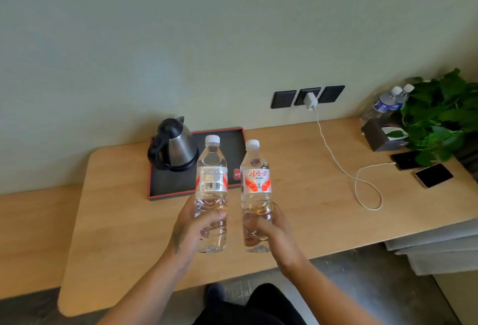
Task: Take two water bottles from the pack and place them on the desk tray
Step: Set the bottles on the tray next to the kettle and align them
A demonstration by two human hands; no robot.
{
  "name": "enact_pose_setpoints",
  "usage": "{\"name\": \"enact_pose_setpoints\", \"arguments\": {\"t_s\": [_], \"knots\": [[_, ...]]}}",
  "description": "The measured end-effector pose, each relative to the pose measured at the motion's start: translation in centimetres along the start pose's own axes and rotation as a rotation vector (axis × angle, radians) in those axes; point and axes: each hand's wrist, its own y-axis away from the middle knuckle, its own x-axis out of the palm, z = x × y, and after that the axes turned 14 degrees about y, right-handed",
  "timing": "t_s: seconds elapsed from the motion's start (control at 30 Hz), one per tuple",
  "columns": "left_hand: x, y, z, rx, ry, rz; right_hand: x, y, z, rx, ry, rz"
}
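Note:
I hold two clear water bottles upright above the wooden desk, side by side and a little apart. My left hand (192, 226) grips the lower part of the left bottle (211, 182), whose label shows a barcode. My right hand (271, 231) grips the lower part of the right bottle (256, 182), which has a red-and-white label. Both have white caps. Behind them lies the black desk tray (168, 185) with a red rim. The pack is out of view.
A steel kettle (176, 146) with a black handle stands on the tray's back left. A white charger cable (362, 182) loops across the desk to two phones (434, 174) at right. Two blue-labelled bottles (388, 102), a dark box and a green plant (445, 115) fill the back right corner.

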Motion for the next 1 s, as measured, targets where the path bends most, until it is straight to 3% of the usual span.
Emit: {"name": "enact_pose_setpoints", "arguments": {"t_s": [0.7, 1.0], "knots": [[4.2, -9.8, -2.6, -0.021, 0.018, -0.211, -2.2, -13.9, 3.9, 0.019, 0.013, 0.215], [2.3, -17.8, -4.3, -0.034, -0.082, -0.045, -2.4, -20.8, 5.1, 0.043, 0.069, 0.265]]}}
